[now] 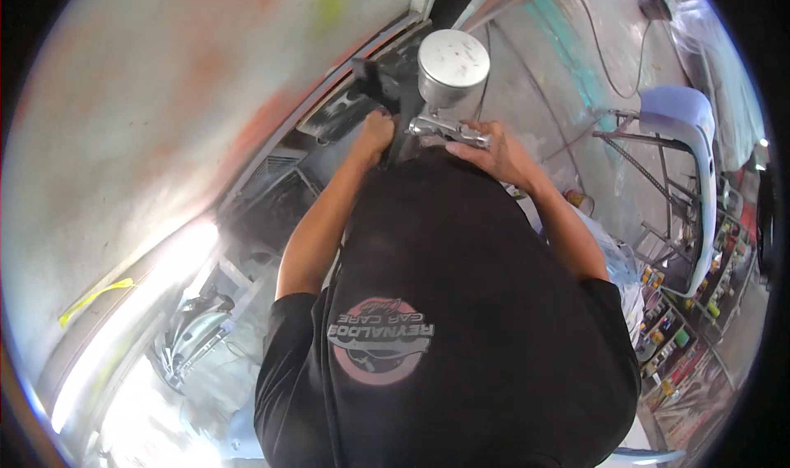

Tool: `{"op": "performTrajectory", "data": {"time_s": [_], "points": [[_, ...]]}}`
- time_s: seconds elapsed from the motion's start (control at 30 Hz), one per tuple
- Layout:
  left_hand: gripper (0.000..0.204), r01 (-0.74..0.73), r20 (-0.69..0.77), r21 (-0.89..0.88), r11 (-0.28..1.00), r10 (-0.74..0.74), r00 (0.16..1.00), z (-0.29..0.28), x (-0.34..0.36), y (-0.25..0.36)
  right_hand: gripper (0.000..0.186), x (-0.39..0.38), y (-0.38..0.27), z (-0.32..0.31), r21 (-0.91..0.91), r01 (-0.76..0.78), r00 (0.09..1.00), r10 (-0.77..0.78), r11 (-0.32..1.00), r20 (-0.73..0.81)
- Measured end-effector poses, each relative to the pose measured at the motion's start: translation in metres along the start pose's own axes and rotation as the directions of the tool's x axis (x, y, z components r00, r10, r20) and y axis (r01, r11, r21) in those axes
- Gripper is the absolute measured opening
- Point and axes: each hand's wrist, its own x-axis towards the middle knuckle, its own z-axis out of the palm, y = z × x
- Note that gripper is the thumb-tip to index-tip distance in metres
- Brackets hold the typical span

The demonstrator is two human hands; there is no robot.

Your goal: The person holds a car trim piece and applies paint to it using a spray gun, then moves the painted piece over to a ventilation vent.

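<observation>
My right hand (500, 154) is wrapped round a silver spray gun (448, 128). A round metal cup (453, 63) with a speckled, pale lid sits upright on top of the gun. The gun's body points left, towards my other hand; its handle is mostly hidden. My left hand (378, 132) is closed in a fist beside a dark black part (380, 85) whose kind I cannot make out. The fist hides whatever it grips. Both hands are close together in front of my black shirt (477, 303).
A large whitish wall or panel (148, 98) with orange and yellow smears runs along the left. At right, a light-blue curved panel (699, 155) rests on a metal stand (650, 159). Shelves of small containers (675, 345) stand lower right. A hose (613, 73) lies on the floor.
</observation>
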Motion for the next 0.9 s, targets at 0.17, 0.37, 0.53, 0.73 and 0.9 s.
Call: {"op": "performTrajectory", "data": {"time_s": [0.17, 0.37, 0.53, 0.73, 0.9], "points": [[0.033, -0.374, 0.119, 0.433, 0.820, 0.359, 0.926, 0.015, -0.036, -0.028, 0.073, -0.016, 0.021, -0.030, 0.095, -0.206, 0.972, 0.191, 0.974, 0.139], [0.035, -0.236, -0.020, 0.511, 0.827, 0.286, 0.958, -0.022, -0.114, -0.020, 0.044, -0.026, 0.042, -0.060, 0.056, -0.013, 0.998, 0.010, 0.998, 0.060], [0.030, -0.098, -0.112, 0.603, 0.791, 0.207, 0.972, -0.062, -0.115, -0.056, 0.047, -0.019, 0.028, -0.065, 0.049, 0.043, 0.997, -0.046, 0.998, 0.066], [0.024, 0.087, -0.106, -0.566, 0.820, -0.177, 0.978, -0.044, -0.007, -0.062, 0.056, 0.015, 0.008, -0.046, 0.000, 0.098, 0.956, -0.094, 0.995, 0.276], [0.023, 0.176, 0.044, -0.703, 0.689, -0.205, 0.978, 0.015, 0.013, -0.061, 0.049, 0.037, 0.011, -0.029, 0.081, 0.188, 0.903, -0.205, 0.979, 0.378]]}}
